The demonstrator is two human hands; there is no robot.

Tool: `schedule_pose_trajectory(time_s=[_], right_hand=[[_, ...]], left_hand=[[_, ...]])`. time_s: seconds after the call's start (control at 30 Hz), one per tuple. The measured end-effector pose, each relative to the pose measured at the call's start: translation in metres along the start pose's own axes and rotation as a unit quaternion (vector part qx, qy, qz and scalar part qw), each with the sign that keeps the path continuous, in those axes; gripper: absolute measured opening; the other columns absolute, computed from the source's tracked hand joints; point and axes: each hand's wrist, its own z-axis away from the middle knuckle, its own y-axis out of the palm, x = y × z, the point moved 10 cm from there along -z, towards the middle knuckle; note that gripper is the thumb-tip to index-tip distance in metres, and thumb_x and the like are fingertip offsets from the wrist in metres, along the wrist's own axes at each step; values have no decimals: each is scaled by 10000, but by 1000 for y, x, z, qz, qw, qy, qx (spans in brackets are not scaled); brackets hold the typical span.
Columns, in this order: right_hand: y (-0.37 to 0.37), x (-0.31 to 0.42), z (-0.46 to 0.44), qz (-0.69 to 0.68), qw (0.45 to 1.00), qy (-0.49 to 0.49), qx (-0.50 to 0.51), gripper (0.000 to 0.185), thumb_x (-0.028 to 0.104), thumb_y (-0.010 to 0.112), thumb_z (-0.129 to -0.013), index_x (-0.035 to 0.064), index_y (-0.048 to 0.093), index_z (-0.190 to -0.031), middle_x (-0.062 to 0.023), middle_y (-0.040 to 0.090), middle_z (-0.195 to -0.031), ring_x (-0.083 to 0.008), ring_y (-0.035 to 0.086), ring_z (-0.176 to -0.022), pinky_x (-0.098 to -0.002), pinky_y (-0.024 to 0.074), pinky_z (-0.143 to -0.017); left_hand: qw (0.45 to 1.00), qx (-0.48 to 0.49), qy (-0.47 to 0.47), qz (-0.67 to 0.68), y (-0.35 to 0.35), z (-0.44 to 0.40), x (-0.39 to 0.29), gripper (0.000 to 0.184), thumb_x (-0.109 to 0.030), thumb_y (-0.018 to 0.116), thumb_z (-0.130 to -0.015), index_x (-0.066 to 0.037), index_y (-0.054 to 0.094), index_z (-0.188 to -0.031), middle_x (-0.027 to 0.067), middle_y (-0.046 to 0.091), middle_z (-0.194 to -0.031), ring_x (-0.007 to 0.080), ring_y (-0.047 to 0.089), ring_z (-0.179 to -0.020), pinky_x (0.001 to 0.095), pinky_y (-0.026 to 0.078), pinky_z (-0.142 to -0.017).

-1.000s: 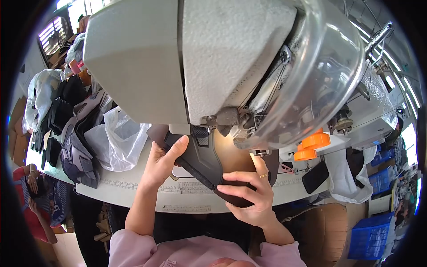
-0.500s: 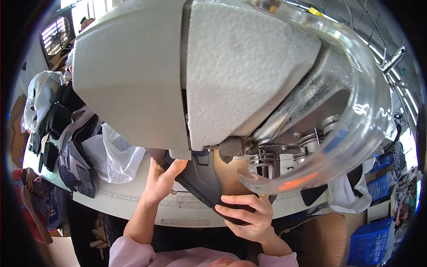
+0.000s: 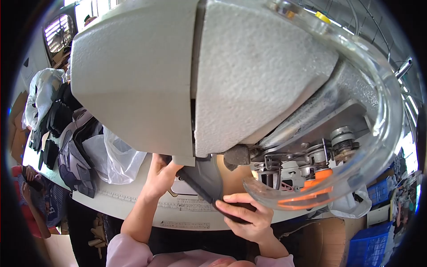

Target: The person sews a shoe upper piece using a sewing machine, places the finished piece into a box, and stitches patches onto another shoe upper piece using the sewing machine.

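Left grip [image 3: 161,179] closes on the far end of the grey piece [image 3: 211,175], fingertips partly hidden by the machine [image 3: 138,93]; right grip [image 3: 248,217] holds its near end by the counter's [image 3: 191,216] front edge. Toward the left edge lies a white bag [image 3: 119,162].

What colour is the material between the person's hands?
The material is dark grey there, best seen in the head view.

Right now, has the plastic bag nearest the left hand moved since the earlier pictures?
No, no clear shift either way: the plastic bag keeps its place just beyond the table ruler.
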Motion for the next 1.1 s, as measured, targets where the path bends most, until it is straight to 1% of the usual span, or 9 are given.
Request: schedule_pose_trajectory(time_s=[0.13,0.2,0.3,0.4,0.5,0.53,0.63,0.7,1.1], right_hand=[[0,-1,-4,12,1000,-8,-5,452,-64,742,-558,123,772,-969,-23,653,-941,-136,620,-768,-246,489,-630],[1,-2,-6,15,1000,-10,-8,452,-63,739,-559,122,773,-969,-24,655,-935,-139,609,-768,-249,478,-628],[1,-5,-1,55,998,-3,14,434,27,800,-627,183,753,-1029,45,650,-973,-121,631,-884,-254,519,-748],[3,-5,-2,22,1000,8,19,422,17,800,-639,168,749,-1029,26,649,-981,-142,629,-888,-264,529,-746],[3,-7,-11,-14,1000,18,-14,454,-49,745,-561,121,769,-980,-33,656,-918,-154,594,-775,-267,464,-659],[4,-5,-12,-7,1000,19,-17,453,-47,746,-561,120,768,-981,-33,654,-919,-154,594,-774,-267,463,-659],[7,0,-12,2,999,27,-34,447,-36,754,-569,120,766,-987,-29,644,-922,-151,595,-771,-266,463,-661],[10,1,-9,47,998,12,-34,444,-35,757,-576,122,764,-991,-25,639,-922,-147,596,-770,-263,465,-662],[27,-1,2,144,985,32,-93,453,-12,761,-579,173,760,-992,23,616,-931,-140,592,-774,-277,452,-705]], left_hand=[[1000,0,-27,2,-1,-4,3,98,-55,548,-938,-20,635,-966,-38,617,-878,49,534,-819,231,436,-714],[1000,-3,-17,1,-2,-4,5,109,-48,534,-937,-16,633,-969,-37,615,-874,51,537,-821,233,437,-716],[1000,-3,-13,-28,-8,-5,12,119,-32,523,-927,-15,633,-971,-31,616,-891,59,543,-832,242,443,-722],[998,-16,-4,-58,-11,-8,13,123,-34,526,-916,-6,629,-976,-14,618,-924,80,550,-856,266,454,-739],[993,-46,-26,-107,-20,-12,17,130,-52,523,-912,10,623,-967,14,619,-920,106,557,-862,284,464,-749],[990,-58,-35,-126,-25,-16,19,134,-58,520,-911,15,621,-960,24,619,-911,115,559,-860,288,466,-751],[975,49,24,-217,-25,-26,27,239,-104,526,-924,23,582,-1120,120,617,-1075,187,562,-1012,354,444,-896],[960,80,50,-263,-24,-31,33,243,-107,527,-925,23,581,-1122,121,616,-1078,189,561,-1014,355,444,-897],[908,13,94,-408,-47,-67,43,265,-127,530,-925,23,573,-1139,129,608,-1098,198,559,-1023,358,445,-901]])
